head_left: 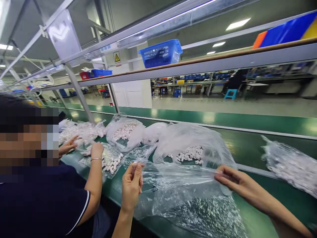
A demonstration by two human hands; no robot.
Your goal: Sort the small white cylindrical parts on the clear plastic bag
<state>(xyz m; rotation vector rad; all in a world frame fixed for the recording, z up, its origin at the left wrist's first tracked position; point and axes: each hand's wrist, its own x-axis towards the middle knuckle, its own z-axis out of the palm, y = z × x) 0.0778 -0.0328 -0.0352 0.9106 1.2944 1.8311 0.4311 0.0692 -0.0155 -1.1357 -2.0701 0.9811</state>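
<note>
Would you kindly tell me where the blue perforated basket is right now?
In the head view, the blue perforated basket stands on the shelf at top centre, right of the yellow warning sign.

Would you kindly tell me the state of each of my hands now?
Left hand: closed, pinching clear plastic.
Right hand: closed, pinching the clear plastic.

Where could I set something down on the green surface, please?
Bare green surface shows between the big bag and the far-right bag, with another patch between the held bag and the right forearm. It is crowded to the left, where other bags, white parts and a co-worker's hands lie close together.
</note>
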